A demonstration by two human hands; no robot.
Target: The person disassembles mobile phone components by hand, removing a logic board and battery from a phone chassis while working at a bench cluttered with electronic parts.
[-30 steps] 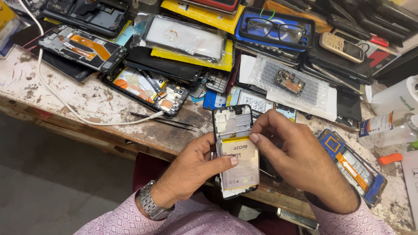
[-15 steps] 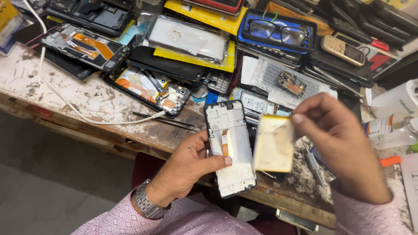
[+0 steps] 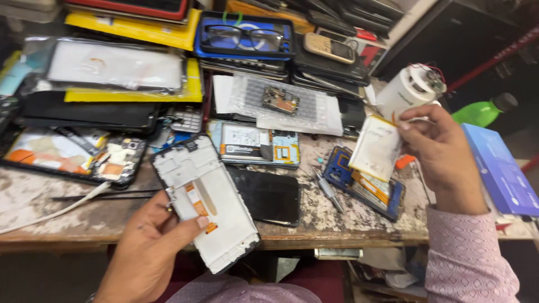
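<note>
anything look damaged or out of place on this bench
Yes. The left hand holds an opened phone frame with its white inside bare; the right hand holds its flat battery apart. More gutted phones lie about, and the wooden bench is stained and chipped.

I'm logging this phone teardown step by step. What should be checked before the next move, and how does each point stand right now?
1. Left hand grips the phone frame: ok.
2. Battery is out of the frame, pinched in the right hand: ok.
3. Battery bay looks bare apart from an orange flex strip: ok.
4. Battery free of bends or swelling: cannot tell.
5. Bare spot on the bench to set it down: not ok, cluttered.
</note>
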